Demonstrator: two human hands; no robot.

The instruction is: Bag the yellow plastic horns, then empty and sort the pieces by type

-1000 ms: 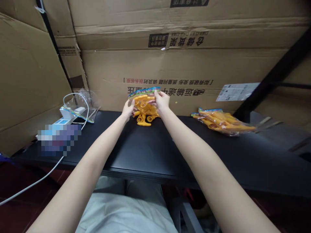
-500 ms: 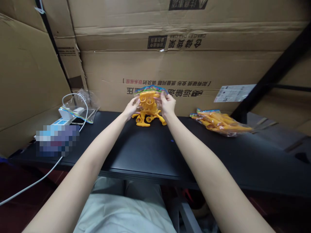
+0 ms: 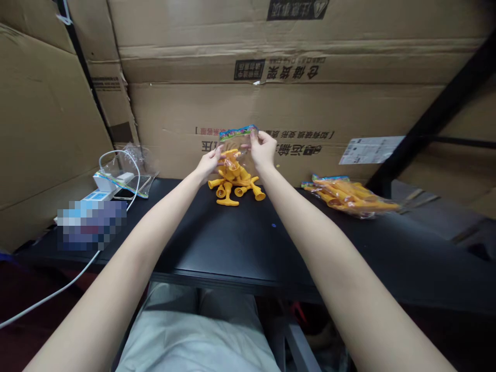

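Between my hands hangs a clear plastic bag [image 3: 236, 140] with a blue patterned band along its top edge. My right hand [image 3: 264, 150] pinches its upper right corner. My left hand [image 3: 210, 164] has its fingers closed at the bag's left side. Several yellow-orange plastic pieces with T-shaped ends and flared cups [image 3: 232, 178] lie heaped on the black table under and behind the bag. Some of the upper ones show through the film, and I cannot tell how many are inside it. One T-shaped piece [image 3: 228, 202] lies nearest me.
A filled bag of the same yellow pieces [image 3: 349, 196] lies on the table [image 3: 232, 248] to the right. At left are a power strip [image 3: 96, 195], a white cable [image 3: 77, 279], a phone [image 3: 124, 194] and another clear bag [image 3: 139, 170]. Cardboard [image 3: 174, 103] walls the back.
The bag has risen slightly and its upper part now looks emptier. Yellow pieces that were high in it have dropped onto the heap below. Both hands still hold the bag.
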